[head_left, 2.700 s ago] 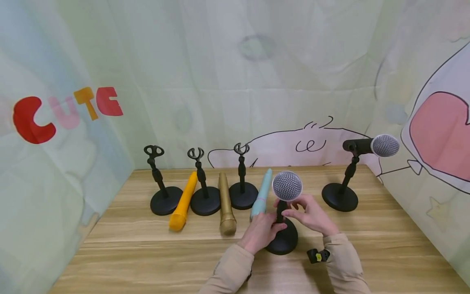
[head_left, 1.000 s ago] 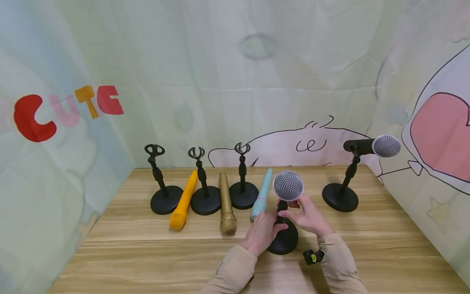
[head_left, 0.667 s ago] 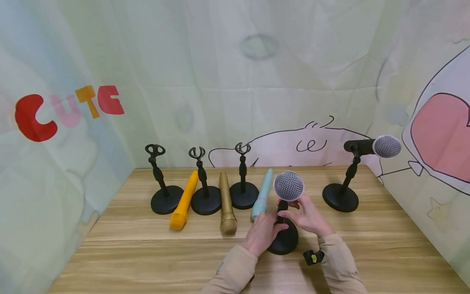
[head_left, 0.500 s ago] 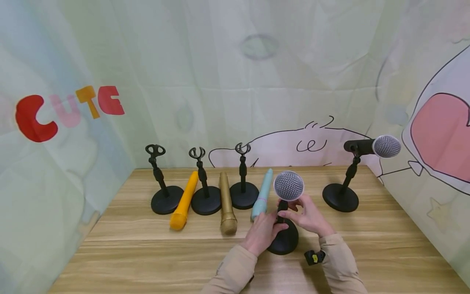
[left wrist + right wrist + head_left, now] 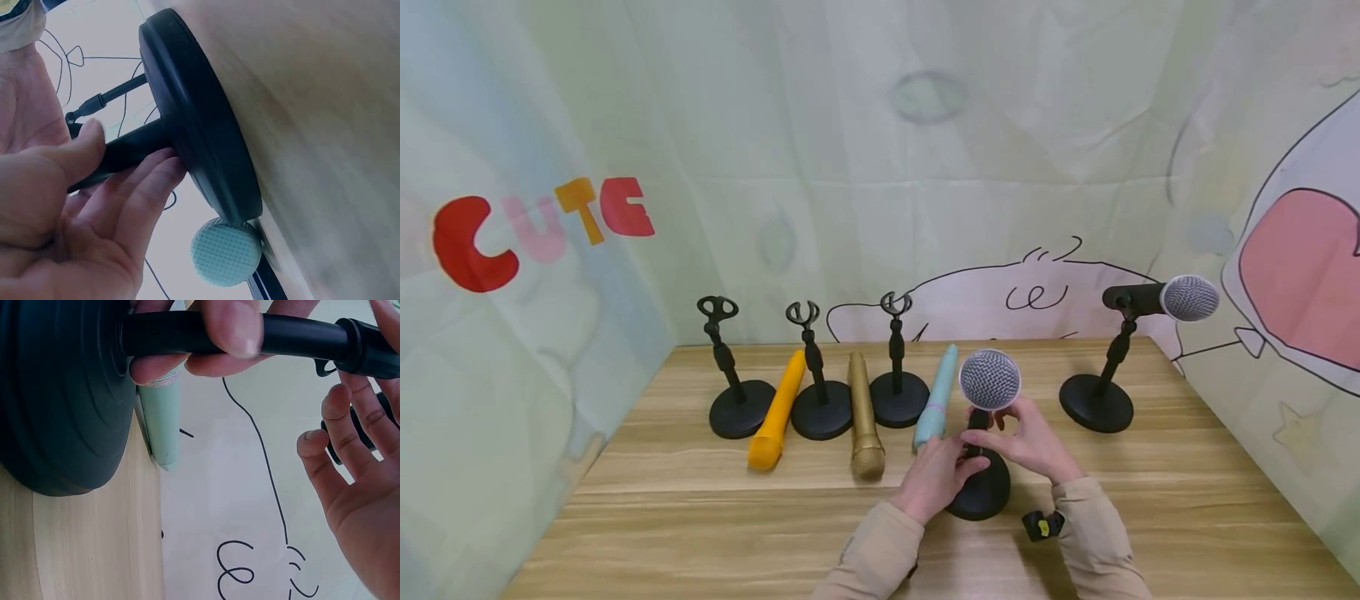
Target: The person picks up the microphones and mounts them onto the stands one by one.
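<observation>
Long beige sleeves (image 5: 880, 546) are worn, with a boxy black camera (image 5: 1033, 524) (its small patch (image 5: 1043, 527) yellow) at the right cuff (image 5: 1071, 493).

left fingers (image 5: 147, 203) gripping | right fingers (image 5: 344, 431) pinching | forearms (image 5: 878, 546) angled inward

Wooden table (image 5: 715, 533): grain visible. Pale cloth (image 5: 737, 125) behind it bears a line-drawn figure (image 5: 985, 300); letters (image 5: 576, 197) at left read "CUTE".

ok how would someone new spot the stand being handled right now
On the wooden table, look just right of the light blue microphone and nearer the person. A black stand stands there beneath a silver mesh microphone head. Unlike the other stands, its pole is held by the left hand and right hand.
</observation>
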The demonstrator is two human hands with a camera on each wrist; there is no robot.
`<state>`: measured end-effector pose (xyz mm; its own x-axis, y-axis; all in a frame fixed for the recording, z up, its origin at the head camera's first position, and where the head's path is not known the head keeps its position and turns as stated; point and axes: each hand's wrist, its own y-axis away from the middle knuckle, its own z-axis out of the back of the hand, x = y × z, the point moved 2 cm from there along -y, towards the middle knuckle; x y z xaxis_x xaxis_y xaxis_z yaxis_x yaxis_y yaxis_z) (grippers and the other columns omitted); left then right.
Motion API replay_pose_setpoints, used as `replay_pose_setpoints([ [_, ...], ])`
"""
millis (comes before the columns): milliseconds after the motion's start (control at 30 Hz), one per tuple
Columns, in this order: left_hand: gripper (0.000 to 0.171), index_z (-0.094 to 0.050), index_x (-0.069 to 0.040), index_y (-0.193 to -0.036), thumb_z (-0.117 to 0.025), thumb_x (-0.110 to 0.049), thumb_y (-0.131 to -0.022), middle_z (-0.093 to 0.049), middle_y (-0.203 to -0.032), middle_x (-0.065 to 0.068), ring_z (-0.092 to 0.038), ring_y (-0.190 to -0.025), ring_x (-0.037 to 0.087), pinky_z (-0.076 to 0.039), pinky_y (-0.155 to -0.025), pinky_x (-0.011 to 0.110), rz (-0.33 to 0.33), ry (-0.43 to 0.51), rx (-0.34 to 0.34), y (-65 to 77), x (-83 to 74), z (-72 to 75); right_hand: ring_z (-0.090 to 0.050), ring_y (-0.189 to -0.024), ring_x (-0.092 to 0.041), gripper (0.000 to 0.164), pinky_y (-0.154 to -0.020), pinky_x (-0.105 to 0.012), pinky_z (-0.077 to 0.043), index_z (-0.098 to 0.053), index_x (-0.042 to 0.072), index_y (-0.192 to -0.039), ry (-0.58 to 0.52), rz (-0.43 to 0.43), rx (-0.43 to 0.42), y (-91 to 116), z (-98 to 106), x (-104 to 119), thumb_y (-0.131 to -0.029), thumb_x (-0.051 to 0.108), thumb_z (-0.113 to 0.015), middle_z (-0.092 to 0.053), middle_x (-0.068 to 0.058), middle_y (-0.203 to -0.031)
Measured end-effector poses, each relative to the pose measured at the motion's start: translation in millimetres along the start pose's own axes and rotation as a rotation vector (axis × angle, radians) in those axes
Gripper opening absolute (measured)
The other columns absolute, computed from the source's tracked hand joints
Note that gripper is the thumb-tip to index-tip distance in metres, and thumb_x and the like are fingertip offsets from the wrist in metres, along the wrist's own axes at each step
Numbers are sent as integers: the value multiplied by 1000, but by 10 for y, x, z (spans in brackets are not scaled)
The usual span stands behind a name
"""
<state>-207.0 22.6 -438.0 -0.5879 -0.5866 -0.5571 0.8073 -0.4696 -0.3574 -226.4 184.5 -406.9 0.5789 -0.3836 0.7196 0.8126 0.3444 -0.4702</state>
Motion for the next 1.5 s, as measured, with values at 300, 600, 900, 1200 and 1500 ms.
replay_pose_setpoints([
  [300,30,-68,-9,-119,-73,-22,-93,-79,-97,8,-74,-88,16,-56,-75,24,51,54,65,-35,24,54,-55,-77,-9,31,-67,-30,-48,-64,7,-108,13,3,-25,5,26,-18,-82,5,-82,-69,-8,-93],
  [600,32,-68,-5,-114,-79,-20,-88,-77,-107,15,-75,-99,28,-58,-85,37,164,192,51,-50,70,230,-54,-72,-7,36,-68,-30,-48,-62,4,-112,12,-63,-73,46,150,-66,-81,3,-81,-70,-13,-97],
  [900,17,-74,-7,-91,-75,-24,-91,-70,-72,-2,-53,-59,2,-42,-54,20,225,45,206,-12,93,254,-54,-74,-7,31,-68,-27,-49,-66,5,-108,86,-77,-154,64,244,-88,-82,5,-81,-71,-11,-98],
  [1200,26,-75,-10,-74,-76,-30,-90,-50,-58,-8,-39,-51,3,-34,-48,18,162,-134,336,37,35,239,-49,-89,-14,22,-68,-23,-46,-71,4,-102,151,-193,-293,42,262,-131,-84,9,-81,-69,-11,-97],
  [1500,45,-51,-15,-59,-72,-35,-93,-39,-53,-9,-38,-47,5,-31,-46,21,204,-143,445,82,0,193,-53,-84,-17,23,-67,-17,-47,-74,2,-105,192,-255,-393,16,254,-179,-84,10,-81,-63,-11,-91],
])
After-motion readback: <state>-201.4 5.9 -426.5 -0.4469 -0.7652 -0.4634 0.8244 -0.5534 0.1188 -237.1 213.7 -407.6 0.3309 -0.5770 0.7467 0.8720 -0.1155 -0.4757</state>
